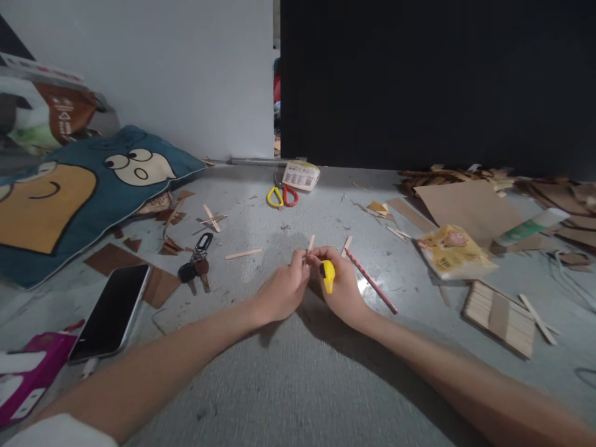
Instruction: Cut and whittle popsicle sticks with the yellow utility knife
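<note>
My left hand (285,290) is closed, pinching a wooden craft stick (311,243) that points up away from me. My right hand (343,290) meets it fingertip to fingertip and is wrapped round a yellow utility knife (328,277); the blade is hidden by the fingers. Just beyond the right knuckles lies another craft stick (347,246), and a red patterned pencil (372,282) slants beside that hand. Left of my hands a single craft stick (243,254) rests on the grey table (242,385). Farther left, a few sticks lie crossed (213,218).
Scissors (282,195) lie by a small packet (302,176) at the back. Keys (195,270), a phone (112,310) and a blue cushion (93,205) occupy the left. Right stand a yellow packet (456,253), a bundle of sticks (500,318), a glue tube (531,227) and cardboard (465,202).
</note>
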`<state>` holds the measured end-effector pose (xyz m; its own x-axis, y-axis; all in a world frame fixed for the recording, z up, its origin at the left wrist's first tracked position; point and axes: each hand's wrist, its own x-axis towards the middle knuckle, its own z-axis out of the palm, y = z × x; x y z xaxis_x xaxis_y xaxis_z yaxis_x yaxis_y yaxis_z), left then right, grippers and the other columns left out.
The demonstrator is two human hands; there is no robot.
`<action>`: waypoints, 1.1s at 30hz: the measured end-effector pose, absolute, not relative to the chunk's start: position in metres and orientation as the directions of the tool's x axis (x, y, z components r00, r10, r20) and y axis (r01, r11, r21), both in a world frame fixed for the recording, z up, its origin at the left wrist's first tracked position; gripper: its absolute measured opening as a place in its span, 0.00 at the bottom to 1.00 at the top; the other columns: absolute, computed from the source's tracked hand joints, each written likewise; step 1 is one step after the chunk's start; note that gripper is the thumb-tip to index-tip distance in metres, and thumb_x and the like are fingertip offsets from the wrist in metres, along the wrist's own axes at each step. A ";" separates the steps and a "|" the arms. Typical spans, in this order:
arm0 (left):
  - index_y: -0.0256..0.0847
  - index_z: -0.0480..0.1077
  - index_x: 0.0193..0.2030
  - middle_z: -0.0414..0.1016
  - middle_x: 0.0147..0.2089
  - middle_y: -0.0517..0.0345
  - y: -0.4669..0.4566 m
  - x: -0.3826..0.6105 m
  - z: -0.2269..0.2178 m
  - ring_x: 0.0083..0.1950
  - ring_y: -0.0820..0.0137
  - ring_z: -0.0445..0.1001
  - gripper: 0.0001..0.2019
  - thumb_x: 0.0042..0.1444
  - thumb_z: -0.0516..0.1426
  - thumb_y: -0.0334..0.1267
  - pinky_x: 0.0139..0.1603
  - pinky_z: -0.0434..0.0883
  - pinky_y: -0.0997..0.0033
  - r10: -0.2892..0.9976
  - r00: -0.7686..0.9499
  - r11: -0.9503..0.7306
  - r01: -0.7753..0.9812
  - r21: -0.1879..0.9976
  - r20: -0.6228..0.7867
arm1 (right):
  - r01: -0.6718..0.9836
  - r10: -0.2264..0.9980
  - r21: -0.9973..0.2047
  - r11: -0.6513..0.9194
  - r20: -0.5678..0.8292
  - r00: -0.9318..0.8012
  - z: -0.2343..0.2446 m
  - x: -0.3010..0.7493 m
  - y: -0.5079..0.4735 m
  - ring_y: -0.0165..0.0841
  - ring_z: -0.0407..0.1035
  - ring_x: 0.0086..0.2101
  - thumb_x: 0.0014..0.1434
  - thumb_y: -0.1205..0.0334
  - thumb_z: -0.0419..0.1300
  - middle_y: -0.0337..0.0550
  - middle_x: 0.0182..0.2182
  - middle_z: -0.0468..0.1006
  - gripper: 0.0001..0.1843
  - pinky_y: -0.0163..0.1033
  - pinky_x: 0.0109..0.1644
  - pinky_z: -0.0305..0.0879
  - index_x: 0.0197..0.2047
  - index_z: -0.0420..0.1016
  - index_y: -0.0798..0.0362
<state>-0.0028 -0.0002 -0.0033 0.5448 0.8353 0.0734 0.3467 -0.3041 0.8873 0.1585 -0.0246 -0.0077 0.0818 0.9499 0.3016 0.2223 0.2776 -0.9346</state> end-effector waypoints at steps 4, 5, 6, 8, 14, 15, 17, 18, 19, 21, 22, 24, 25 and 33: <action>0.42 0.64 0.55 0.66 0.31 0.64 0.006 -0.001 -0.001 0.27 0.72 0.65 0.21 0.74 0.45 0.57 0.29 0.63 0.72 0.797 0.603 -0.106 0.114 0.988 0.016 | 0.119 0.955 -0.956 0.270 0.281 0.094 0.001 0.162 -0.020 0.34 0.63 0.28 0.61 0.50 0.67 0.37 0.26 0.69 0.13 0.41 0.35 0.59 0.32 0.70 0.46; 0.42 0.64 0.53 0.66 0.31 0.65 0.008 -0.001 0.000 0.26 0.74 0.63 0.22 0.73 0.47 0.60 0.27 0.62 0.73 0.778 0.628 -0.058 0.064 0.996 0.005 | 0.115 0.958 -0.958 0.261 0.271 0.088 0.003 0.164 -0.019 0.34 0.61 0.28 0.62 0.49 0.67 0.36 0.24 0.67 0.15 0.40 0.34 0.59 0.31 0.69 0.46; 0.42 0.64 0.50 0.66 0.31 0.65 0.011 -0.001 0.000 0.24 0.75 0.62 0.23 0.71 0.50 0.62 0.26 0.60 0.74 0.761 0.649 -0.026 0.025 0.999 0.004 | 0.114 0.963 -0.962 0.249 0.258 0.073 0.004 0.165 -0.018 0.34 0.60 0.27 0.62 0.47 0.66 0.36 0.24 0.67 0.17 0.40 0.34 0.58 0.30 0.68 0.47; 0.42 0.64 0.46 0.68 0.31 0.65 0.015 -0.001 -0.001 0.23 0.76 0.61 0.25 0.65 0.57 0.65 0.25 0.59 0.74 0.745 0.666 -0.013 -0.032 0.999 0.031 | 0.111 0.975 -0.969 0.219 0.223 0.019 0.007 0.168 -0.016 0.34 0.60 0.28 0.63 0.43 0.65 0.37 0.24 0.67 0.20 0.40 0.34 0.58 0.29 0.68 0.47; 0.40 0.68 0.37 0.63 0.27 0.67 0.024 -0.004 0.000 0.24 0.78 0.59 0.28 0.56 0.65 0.66 0.26 0.56 0.74 0.797 0.599 -0.017 -0.110 0.994 0.080 | 0.061 0.981 -0.987 0.145 0.136 -0.137 0.017 0.173 -0.021 0.33 0.59 0.30 0.63 0.36 0.63 0.37 0.27 0.66 0.25 0.40 0.37 0.57 0.30 0.67 0.48; 0.39 0.69 0.37 0.62 0.26 0.67 0.025 -0.005 0.000 0.24 0.77 0.59 0.28 0.56 0.66 0.66 0.27 0.56 0.74 0.803 0.590 -0.014 -0.115 0.993 0.079 | 0.043 0.977 -0.989 0.141 0.132 -0.167 0.019 0.173 -0.022 0.33 0.59 0.30 0.63 0.36 0.63 0.36 0.27 0.65 0.25 0.40 0.37 0.57 0.30 0.68 0.48; 0.39 0.69 0.34 0.63 0.25 0.67 0.027 -0.006 0.001 0.24 0.77 0.59 0.29 0.54 0.66 0.67 0.28 0.55 0.74 0.807 0.586 -0.008 -0.112 0.994 0.073 | 0.021 0.963 -0.990 0.137 0.128 -0.236 0.021 0.172 -0.024 0.33 0.60 0.29 0.62 0.36 0.64 0.36 0.26 0.65 0.24 0.40 0.37 0.58 0.31 0.69 0.48; 0.39 0.69 0.33 0.63 0.24 0.66 0.027 -0.007 0.000 0.24 0.76 0.59 0.29 0.55 0.65 0.68 0.28 0.56 0.74 0.805 0.589 -0.010 -0.102 0.995 0.069 | 0.026 0.954 -0.989 0.144 0.132 -0.270 0.022 0.172 -0.024 0.33 0.61 0.29 0.62 0.36 0.65 0.36 0.26 0.66 0.24 0.40 0.37 0.58 0.31 0.69 0.48; 0.39 0.69 0.32 0.63 0.24 0.66 0.027 -0.007 0.000 0.24 0.76 0.60 0.30 0.55 0.64 0.68 0.29 0.57 0.73 0.803 0.592 -0.021 -0.088 0.996 0.070 | 0.041 0.945 -0.987 0.156 0.137 -0.298 0.024 0.173 -0.024 0.33 0.62 0.30 0.61 0.37 0.65 0.36 0.26 0.68 0.24 0.40 0.37 0.59 0.31 0.69 0.48; 0.39 0.69 0.33 0.63 0.23 0.66 0.026 -0.008 -0.002 0.25 0.75 0.62 0.29 0.58 0.62 0.68 0.29 0.58 0.73 0.815 0.572 -0.078 -0.049 0.996 0.092 | 0.094 0.933 -0.978 0.184 0.144 -0.331 0.026 0.175 -0.022 0.34 0.64 0.31 0.61 0.37 0.65 0.38 0.27 0.71 0.23 0.39 0.37 0.60 0.31 0.69 0.48; 0.40 0.69 0.33 0.64 0.23 0.66 0.024 -0.007 -0.002 0.25 0.74 0.62 0.29 0.60 0.61 0.68 0.29 0.58 0.73 0.832 0.543 -0.116 -0.030 0.993 0.114 | 0.123 0.931 -0.972 0.198 0.147 -0.334 0.027 0.176 -0.021 0.34 0.65 0.31 0.62 0.37 0.64 0.38 0.27 0.71 0.23 0.39 0.37 0.60 0.31 0.69 0.48; 0.40 0.69 0.35 0.64 0.23 0.66 0.020 -0.006 -0.003 0.25 0.74 0.62 0.27 0.61 0.60 0.66 0.28 0.58 0.73 0.879 0.448 -0.174 -0.015 0.985 0.163 | 0.168 0.929 -0.960 0.225 0.159 -0.335 0.027 0.179 -0.020 0.33 0.65 0.30 0.64 0.38 0.63 0.38 0.27 0.71 0.22 0.39 0.35 0.60 0.31 0.69 0.48; 0.41 0.69 0.36 0.65 0.24 0.66 0.018 -0.006 -0.002 0.24 0.74 0.63 0.26 0.61 0.61 0.66 0.28 0.59 0.74 0.893 0.413 -0.186 -0.028 0.982 0.181 | 0.183 0.923 -0.952 0.244 0.170 -0.344 0.027 0.179 -0.019 0.33 0.65 0.29 0.64 0.39 0.62 0.38 0.27 0.71 0.22 0.38 0.34 0.60 0.32 0.70 0.48; 0.41 0.70 0.51 0.72 0.36 0.63 0.012 -0.003 0.003 0.22 0.79 0.67 0.24 0.61 0.64 0.59 0.23 0.63 0.76 0.876 0.457 -0.099 -0.141 0.985 0.153 | 0.354 0.859 -0.803 0.480 0.347 -0.377 0.012 0.183 -0.018 0.35 0.70 0.29 0.72 0.54 0.56 0.39 0.27 0.75 0.14 0.43 0.41 0.63 0.34 0.69 0.48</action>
